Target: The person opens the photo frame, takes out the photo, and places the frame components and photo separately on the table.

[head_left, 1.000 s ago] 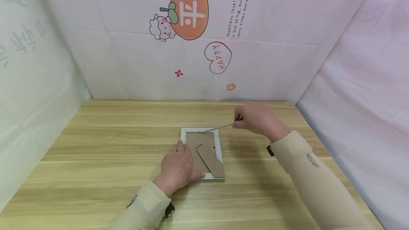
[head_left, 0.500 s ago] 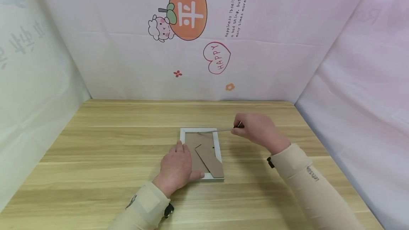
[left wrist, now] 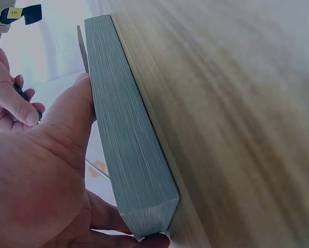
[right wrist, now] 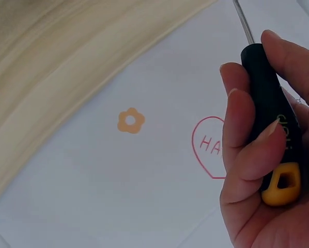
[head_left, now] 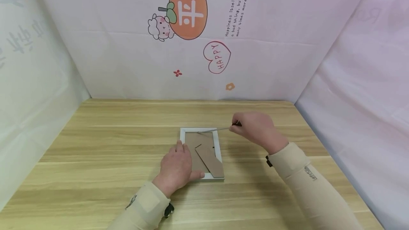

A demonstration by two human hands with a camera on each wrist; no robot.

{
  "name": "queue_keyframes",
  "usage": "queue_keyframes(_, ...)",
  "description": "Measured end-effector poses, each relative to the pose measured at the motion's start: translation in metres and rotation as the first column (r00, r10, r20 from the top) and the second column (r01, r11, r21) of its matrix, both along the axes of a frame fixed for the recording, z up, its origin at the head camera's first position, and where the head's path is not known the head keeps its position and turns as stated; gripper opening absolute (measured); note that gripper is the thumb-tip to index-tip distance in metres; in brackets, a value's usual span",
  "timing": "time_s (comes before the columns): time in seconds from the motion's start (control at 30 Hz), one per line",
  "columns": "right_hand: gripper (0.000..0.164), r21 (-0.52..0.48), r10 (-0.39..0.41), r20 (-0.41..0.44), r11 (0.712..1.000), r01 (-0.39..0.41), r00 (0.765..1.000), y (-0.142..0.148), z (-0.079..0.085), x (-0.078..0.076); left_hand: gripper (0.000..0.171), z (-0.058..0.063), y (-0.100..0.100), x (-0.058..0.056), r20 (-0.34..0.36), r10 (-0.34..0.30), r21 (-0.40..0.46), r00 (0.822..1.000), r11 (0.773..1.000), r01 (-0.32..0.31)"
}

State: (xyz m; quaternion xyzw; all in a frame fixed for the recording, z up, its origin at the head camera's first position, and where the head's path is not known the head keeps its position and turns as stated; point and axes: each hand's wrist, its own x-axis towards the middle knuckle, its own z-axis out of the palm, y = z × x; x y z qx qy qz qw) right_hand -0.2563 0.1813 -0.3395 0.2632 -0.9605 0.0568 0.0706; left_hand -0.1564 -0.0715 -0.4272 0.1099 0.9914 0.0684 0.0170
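A white picture frame (head_left: 217, 144) lies face down on the wooden table, its brown backing board (head_left: 198, 139) and slanted stand leg (head_left: 211, 160) uppermost. My left hand (head_left: 176, 166) holds its near left corner, thumb along the near border and fingers over the left side. In the left wrist view the thumb lies against the frame's grey-looking edge (left wrist: 126, 119), with fingertips round the corner. My right hand (head_left: 257, 129) grips a screwdriver by its dark green and yellow handle (right wrist: 271, 98). The metal shaft (head_left: 215, 129) slants left, its tip at the backing's far edge.
The wooden table (head_left: 112, 144) ends at a white printed cloth (head_left: 134, 66) behind. More cloth hangs at the left (head_left: 41, 81) and right (head_left: 367, 91). A small dark tab (head_left: 213, 147) sits at the frame's right inner edge.
My right hand lowers slightly and the screwdriver shaft lies flatter than a second ago, its tip still at the far inner edge. The left hand and the picture frame keep their places.
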Motion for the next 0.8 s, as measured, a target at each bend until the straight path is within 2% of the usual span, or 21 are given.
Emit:
queue_keyframes(0.13,0.012,0.04,0.008,-0.092,0.999,-0.004,0.996,-0.007,0.004,-0.001,0.111,-0.001,-0.001,0.0,-0.004,0.002,0.009,1.0,1.0,-0.002)
queue_keyframes(0.23,0.011,0.059,0.0,-0.103,0.998,0.006,0.995,-0.013,0.01,-0.002,0.111,-0.001,-0.001,0.0,-0.007,-0.001,0.014,1.0,1.0,0.001)
queue_keyframes(0.37,0.012,0.098,-0.016,-0.065,0.995,0.023,0.998,-0.02,0.018,-0.004,0.111,-0.002,-0.001,0.0,-0.01,-0.007,0.015,1.0,1.0,0.007)
queue_keyframes(0.6,0.015,0.154,0.02,-0.029,0.988,-0.016,0.999,-0.028,0.029,-0.014,0.111,-0.002,-0.002,-0.002,-0.012,-0.004,0.006,1.0,1.0,0.004)
queue_keyframes(0.8,0.019,0.198,0.006,0.027,0.98,-0.011,1.0,-0.035,0.04,-0.022,0.112,-0.002,-0.002,-0.002,-0.011,0.003,-0.003,1.0,1.0,-0.003)
